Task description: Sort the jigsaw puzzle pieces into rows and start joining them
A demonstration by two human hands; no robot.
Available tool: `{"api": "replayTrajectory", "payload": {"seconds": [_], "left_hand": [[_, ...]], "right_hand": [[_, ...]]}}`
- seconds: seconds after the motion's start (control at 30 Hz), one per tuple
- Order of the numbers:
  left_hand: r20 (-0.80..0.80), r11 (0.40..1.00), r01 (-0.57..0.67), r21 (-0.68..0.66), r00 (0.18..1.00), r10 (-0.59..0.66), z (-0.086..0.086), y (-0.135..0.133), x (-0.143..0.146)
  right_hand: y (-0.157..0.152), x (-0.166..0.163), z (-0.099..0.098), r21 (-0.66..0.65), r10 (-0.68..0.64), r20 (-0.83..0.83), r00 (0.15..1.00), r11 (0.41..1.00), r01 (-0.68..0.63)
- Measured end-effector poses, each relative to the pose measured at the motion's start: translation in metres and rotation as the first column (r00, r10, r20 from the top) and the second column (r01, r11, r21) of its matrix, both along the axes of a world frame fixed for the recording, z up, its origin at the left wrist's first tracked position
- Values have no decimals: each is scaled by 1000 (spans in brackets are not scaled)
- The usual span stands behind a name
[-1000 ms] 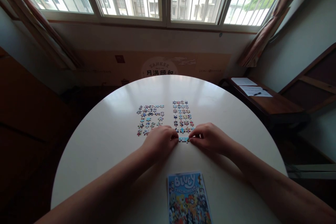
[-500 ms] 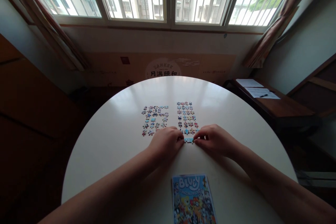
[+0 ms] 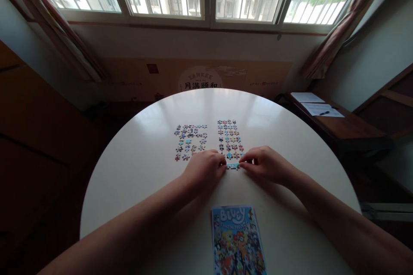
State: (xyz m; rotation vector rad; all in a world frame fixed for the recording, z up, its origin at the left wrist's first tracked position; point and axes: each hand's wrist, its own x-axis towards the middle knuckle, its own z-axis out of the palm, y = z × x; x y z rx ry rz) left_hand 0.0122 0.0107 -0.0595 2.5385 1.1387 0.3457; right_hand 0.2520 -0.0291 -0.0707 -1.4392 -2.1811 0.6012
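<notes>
A short strip of joined light-blue puzzle pieces (image 3: 232,166) lies on the white round table between my hands. My left hand (image 3: 206,166) pinches its left end, fingers curled and thumb hidden. At the other end, my right hand (image 3: 263,161) grips it between thumb and fingertips. Just beyond the hands are loose puzzle pieces in rows, one group on the right (image 3: 229,134) and another on the left (image 3: 190,139). My left hand covers part of the left group's near edge. Closer to me lies a blue Bluey picture sheet (image 3: 238,240), printed with many cartoon figures.
The white round table (image 3: 129,172) fills the middle of the view. To the right, a low wooden table (image 3: 351,128) bears papers (image 3: 318,109) and a pen. Behind stand a printed cardboard panel (image 3: 129,71) and a barred window with curtains (image 3: 335,47).
The whole view has shifted slightly, so the table and hands sit a little higher in the picture. Both hands stay at the ends of the puzzle strip; the right fingers have shifted only slightly.
</notes>
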Motion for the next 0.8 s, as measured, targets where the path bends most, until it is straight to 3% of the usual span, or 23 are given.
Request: {"api": "replayTrajectory", "payload": {"seconds": [0.23, 0.47, 0.63, 0.8], "left_hand": [[105, 991, -49, 124, 994, 36, 14, 4, -7], [120, 973, -123, 195, 988, 101, 16, 13, -12], [148, 950, -190, 247, 976, 157, 18, 17, -15], [214, 900, -297, 318, 947, 237, 25, 25, -26]], "right_hand": [[1, 9, 3, 120, -83, -80, 993, 988, 92], [3, 10, -3, 205, -148, -183, 972, 961, 185], [8, 14, -5, 135, -251, -375, 893, 938, 320], [11, 15, -5, 63, -275, -499, 822, 934, 351]]}}
